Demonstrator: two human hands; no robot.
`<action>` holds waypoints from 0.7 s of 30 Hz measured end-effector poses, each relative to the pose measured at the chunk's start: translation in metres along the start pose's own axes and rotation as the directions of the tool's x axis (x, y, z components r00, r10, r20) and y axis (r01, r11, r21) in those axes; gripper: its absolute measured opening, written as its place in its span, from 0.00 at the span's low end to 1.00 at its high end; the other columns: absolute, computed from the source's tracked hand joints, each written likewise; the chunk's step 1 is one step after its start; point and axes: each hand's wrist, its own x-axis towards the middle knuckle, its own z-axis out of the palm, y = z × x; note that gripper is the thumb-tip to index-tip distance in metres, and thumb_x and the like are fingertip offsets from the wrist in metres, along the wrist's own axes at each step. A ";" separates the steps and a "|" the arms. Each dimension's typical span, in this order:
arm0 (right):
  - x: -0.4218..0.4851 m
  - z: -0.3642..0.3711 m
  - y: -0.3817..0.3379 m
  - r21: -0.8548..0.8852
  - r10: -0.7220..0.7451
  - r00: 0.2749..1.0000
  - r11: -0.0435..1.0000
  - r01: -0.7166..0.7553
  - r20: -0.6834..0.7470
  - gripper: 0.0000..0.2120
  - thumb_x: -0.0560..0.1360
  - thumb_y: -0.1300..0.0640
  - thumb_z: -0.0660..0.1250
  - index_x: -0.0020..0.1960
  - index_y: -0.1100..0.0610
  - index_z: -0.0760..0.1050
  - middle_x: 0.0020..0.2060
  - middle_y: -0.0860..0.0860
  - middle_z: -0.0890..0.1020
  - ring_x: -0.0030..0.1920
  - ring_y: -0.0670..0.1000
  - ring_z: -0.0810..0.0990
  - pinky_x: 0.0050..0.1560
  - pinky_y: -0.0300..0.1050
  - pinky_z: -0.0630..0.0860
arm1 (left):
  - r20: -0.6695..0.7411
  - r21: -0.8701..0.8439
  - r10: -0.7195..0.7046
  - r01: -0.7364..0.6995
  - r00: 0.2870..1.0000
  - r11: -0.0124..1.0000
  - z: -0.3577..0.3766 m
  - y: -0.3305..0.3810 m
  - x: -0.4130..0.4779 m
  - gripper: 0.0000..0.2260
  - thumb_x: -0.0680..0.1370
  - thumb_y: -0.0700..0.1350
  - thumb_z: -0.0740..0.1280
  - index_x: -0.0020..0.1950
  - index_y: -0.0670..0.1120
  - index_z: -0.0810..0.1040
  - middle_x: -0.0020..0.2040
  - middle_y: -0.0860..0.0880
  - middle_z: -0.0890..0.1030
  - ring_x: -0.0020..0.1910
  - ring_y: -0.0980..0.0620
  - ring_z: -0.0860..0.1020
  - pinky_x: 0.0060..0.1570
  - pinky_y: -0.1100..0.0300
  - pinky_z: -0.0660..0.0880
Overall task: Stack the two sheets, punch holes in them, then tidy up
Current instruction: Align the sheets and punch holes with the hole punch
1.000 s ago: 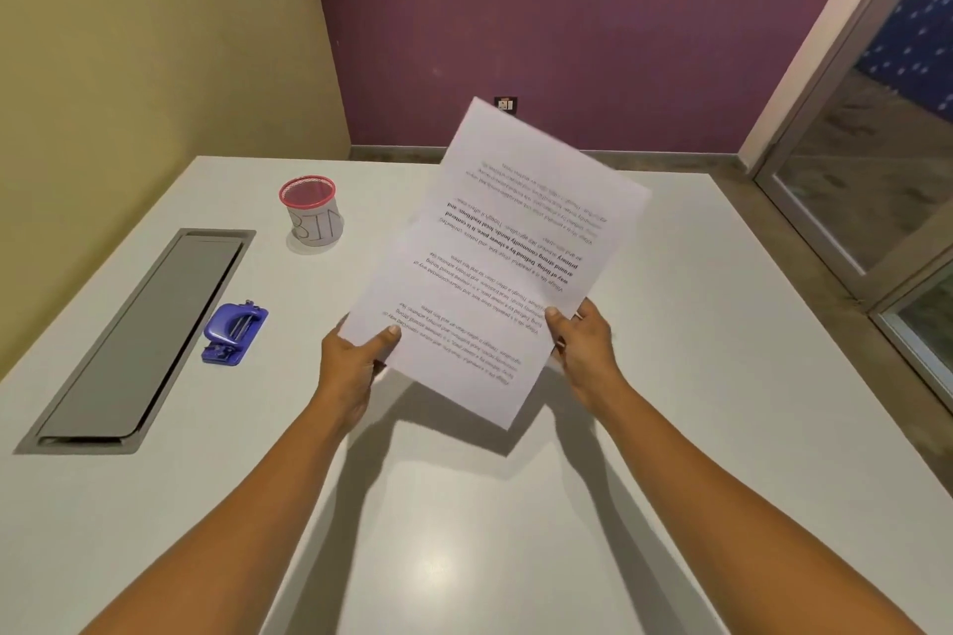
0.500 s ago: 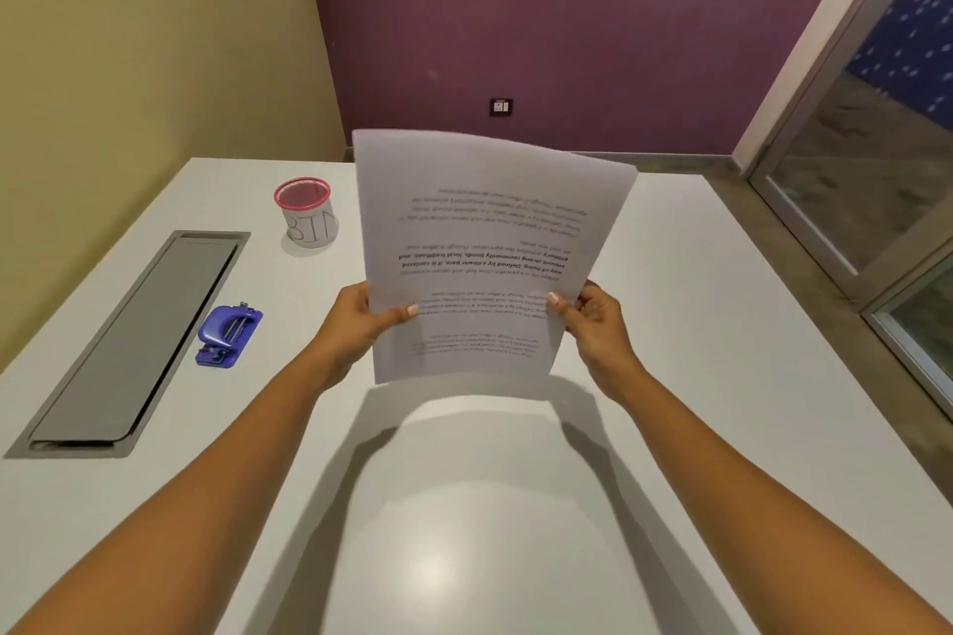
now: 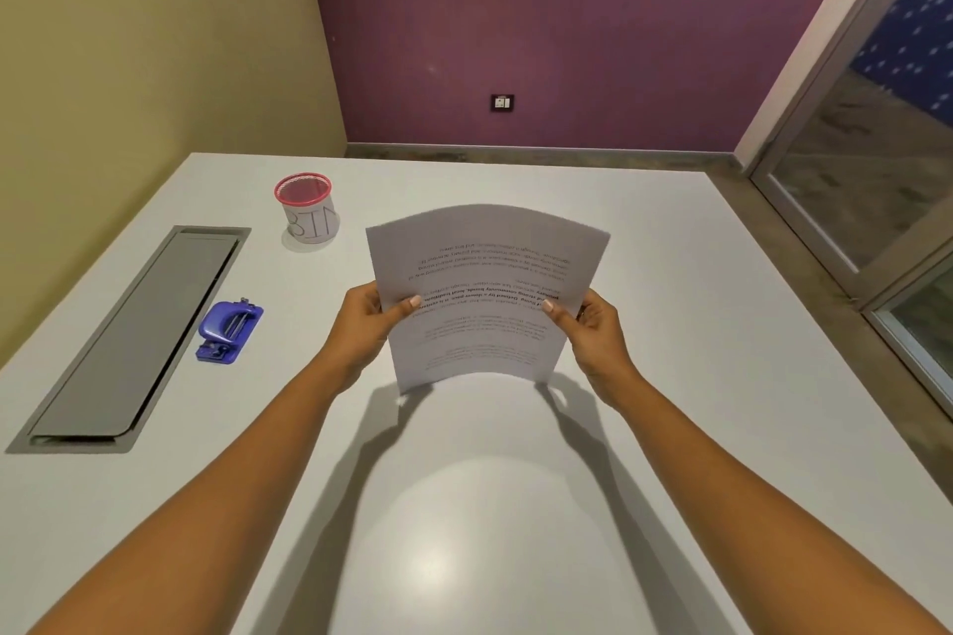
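Observation:
White printed sheets [image 3: 487,294] stand nearly upright over the middle of the white table [image 3: 464,505], bowed across their width, with the lower corners at or just above the tabletop. I cannot tell whether it is one sheet or two. My left hand [image 3: 368,325] grips the left edge and my right hand [image 3: 593,330] grips the right edge, thumbs on the near face. A blue hole punch [image 3: 229,331] lies on the table well to the left of my left hand.
A small cup [image 3: 307,209] with a pink rim, marked BIN, stands at the back left. A long grey cable hatch [image 3: 139,335] is set into the table along the left side. Glass door panels [image 3: 876,160] run along the right.
The sheets turned from a slant to square between my hands, then came down toward the table and bowed. Both hands kept their grip and moved lower.

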 end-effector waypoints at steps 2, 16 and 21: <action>0.000 0.000 0.001 0.002 0.011 1.000 1.000 -0.011 -0.012 0.08 0.76 0.61 0.64 0.51 0.49 0.75 0.46 0.44 0.82 0.45 0.41 0.81 0.40 0.32 0.77 | 0.003 -0.014 0.008 -0.008 1.000 1.000 0.001 0.001 0.000 0.07 0.75 0.38 0.66 0.50 0.48 0.79 0.45 0.55 0.82 0.40 0.64 0.82 0.38 0.73 0.75; 0.000 0.001 0.006 -0.014 0.011 1.000 1.000 -0.011 -0.016 0.09 0.75 0.61 0.66 0.52 0.50 0.76 0.47 0.45 0.82 0.46 0.41 0.81 0.38 0.30 0.77 | -0.001 0.001 -0.003 0.003 1.000 1.000 0.006 -0.003 -0.002 0.09 0.75 0.37 0.66 0.54 0.45 0.78 0.46 0.55 0.82 0.39 0.63 0.82 0.38 0.73 0.76; -0.001 0.001 0.008 0.008 0.020 0.999 1.000 -0.019 -0.044 0.09 0.76 0.62 0.65 0.54 0.53 0.76 0.48 0.48 0.82 0.45 0.41 0.81 0.39 0.30 0.77 | -0.036 0.006 0.001 -0.001 0.999 1.000 0.010 -0.004 -0.004 0.08 0.76 0.36 0.65 0.52 0.45 0.78 0.45 0.53 0.81 0.42 0.60 0.79 0.40 0.72 0.76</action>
